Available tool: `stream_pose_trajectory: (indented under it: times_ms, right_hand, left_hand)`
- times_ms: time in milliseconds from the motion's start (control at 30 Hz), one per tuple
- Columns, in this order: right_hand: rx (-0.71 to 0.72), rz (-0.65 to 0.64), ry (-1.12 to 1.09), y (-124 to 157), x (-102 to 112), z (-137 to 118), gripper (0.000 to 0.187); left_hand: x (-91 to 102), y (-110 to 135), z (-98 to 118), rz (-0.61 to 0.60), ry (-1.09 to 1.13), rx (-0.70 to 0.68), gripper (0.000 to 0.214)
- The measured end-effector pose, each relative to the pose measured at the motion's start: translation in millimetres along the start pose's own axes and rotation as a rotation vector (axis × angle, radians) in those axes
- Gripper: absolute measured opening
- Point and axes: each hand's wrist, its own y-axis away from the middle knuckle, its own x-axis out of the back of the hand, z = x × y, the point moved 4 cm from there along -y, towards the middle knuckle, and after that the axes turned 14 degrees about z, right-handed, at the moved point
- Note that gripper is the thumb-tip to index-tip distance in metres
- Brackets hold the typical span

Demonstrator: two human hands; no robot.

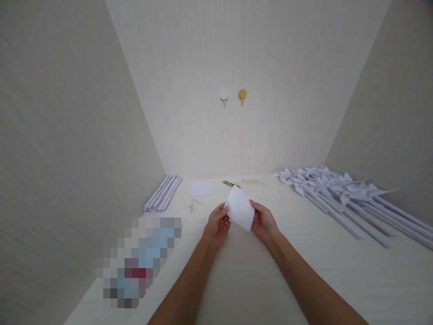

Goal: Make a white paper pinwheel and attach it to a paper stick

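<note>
A square sheet of white paper [240,208] is held up over the table, turned so that one corner points away from me. My left hand [218,225] pinches its left corner, fingers curled underneath. At the opposite corner my right hand [264,221] grips the sheet between thumb and fingers. Just beyond the sheet lie scissors [229,183], their handles partly hidden behind the paper. Farther left, a white paper stack or sheet [202,188] rests flat on the table.
Rolled white paper sticks [163,194] lie bundled at the left. Several paper pinwheels on sticks [338,189] are piled at the right. Small pale pieces [193,204] are scattered near the flat paper, with more [249,182] by the scissors. A pixelated object [145,262] lies at the near left. Walls enclose the table.
</note>
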Motion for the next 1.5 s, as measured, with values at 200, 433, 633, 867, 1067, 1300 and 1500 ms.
stream_pose_trajectory:
  times_ms: [200,433,633,867,1067,1300,1500]
  right_hand:
    - [-0.068,0.028,-0.050,0,1,2,0.008]
    - [-0.098,0.036,-0.063,3,-1,0,0.011]
    - [-0.110,0.056,-0.079,4,0,-1,0.013]
    - [-0.130,0.083,-0.087,5,0,-1,0.014]
    - [-0.108,0.052,-0.074,3,0,-1,0.010]
    - [-0.047,0.028,-0.090,-3,3,0,0.009]
    - [-0.003,0.012,-0.119,-9,9,0,0.010]
  left_hand:
    - [-0.7,2,0,-0.004,0.046,0.024,0.012]
    - [3.0,0,0,0.003,0.097,0.052,0.010]
    - [5.5,-1,0,-0.008,0.141,0.065,0.012]
    - [6.6,1,-2,-0.042,0.160,0.122,0.017]
    - [6.6,2,-3,-0.101,0.173,0.153,0.018]
    - [4.9,6,0,-0.055,0.282,0.226,0.022]
    - [4.4,7,3,0.027,0.380,0.263,0.030]
